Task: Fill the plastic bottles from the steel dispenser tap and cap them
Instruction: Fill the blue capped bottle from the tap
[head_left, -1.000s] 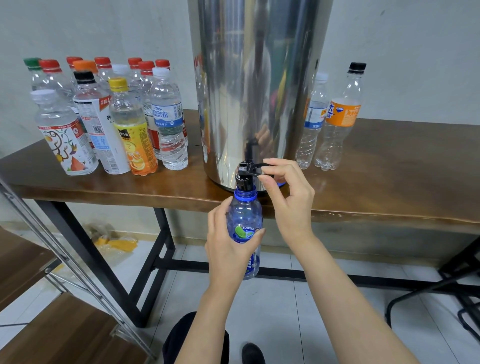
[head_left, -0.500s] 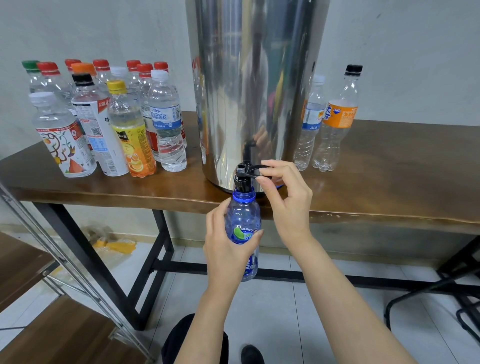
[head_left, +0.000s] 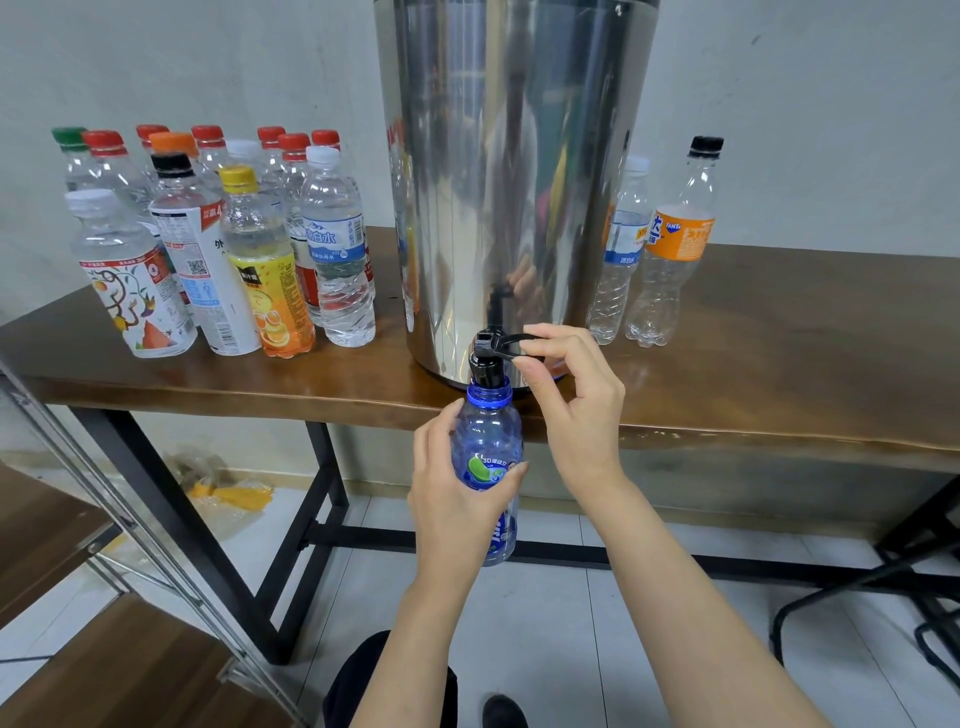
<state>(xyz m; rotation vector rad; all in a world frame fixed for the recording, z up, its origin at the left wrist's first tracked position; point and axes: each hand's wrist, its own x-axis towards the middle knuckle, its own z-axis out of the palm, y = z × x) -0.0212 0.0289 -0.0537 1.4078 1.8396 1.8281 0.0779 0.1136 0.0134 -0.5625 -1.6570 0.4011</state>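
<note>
Now | left hand (head_left: 457, 501) grips clear-blue plastic bottle (head_left: 488, 434) | right hand (head_left: 576, 405) pinches black tap lever (head_left: 506, 343) | cylindrical steel dispenser (head_left: 519, 156)

Dispenser (head_left: 519, 182) stands on the table (head_left: 779, 364) near its front edge; tap (head_left: 488, 364) at its base overhangs that edge; bottle cluster (head_left: 208, 249) on the table to the left; two bottles (head_left: 649, 249) just beside the dispenser, right; held bottle (head_left: 488, 457) directly under the tap, left hand (head_left: 457, 504) round it; right hand (head_left: 576, 400) pinches the tap lever (head_left: 511, 343).
</note>
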